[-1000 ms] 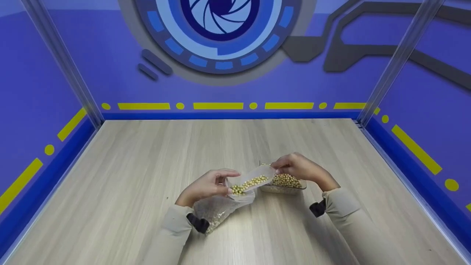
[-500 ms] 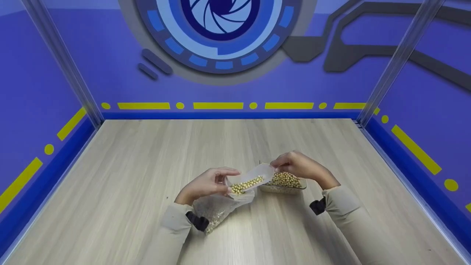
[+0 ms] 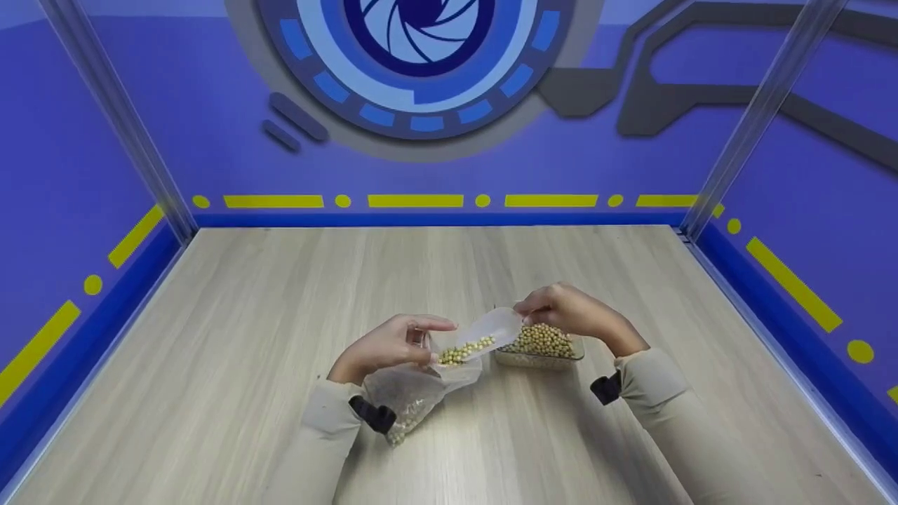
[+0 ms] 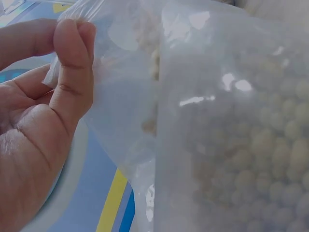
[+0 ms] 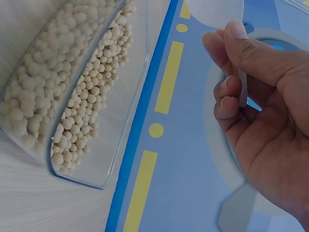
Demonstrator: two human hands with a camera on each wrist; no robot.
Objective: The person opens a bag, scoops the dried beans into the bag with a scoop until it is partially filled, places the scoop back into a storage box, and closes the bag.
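My right hand (image 3: 579, 313) grips the short handle of a translucent white scoop (image 3: 499, 322), as the right wrist view also shows. Tilted down to the left, the scoop points into the mouth of a clear plastic bag (image 3: 414, 396). Round pale-yellow beans (image 3: 466, 350) lie along its lower part, at the bag's opening. My left hand (image 3: 384, 345) pinches the bag's edge between thumb and fingers and holds the mouth apart. More beans fill the bag's bottom, seen through the plastic in the left wrist view. The scoop's tip is hidden by the bag and left fingers.
Just below my right hand stands a clear rectangular container (image 3: 539, 362) heaped with the same beans. The wooden tabletop (image 3: 316, 280) is bounded by blue printed panels (image 3: 449, 168) at the back and both sides.
The beans in the scoop have slid down left towards the bag, leaving its upper part bare. Both hands have risen slightly, and the scoop tilts more steeply.
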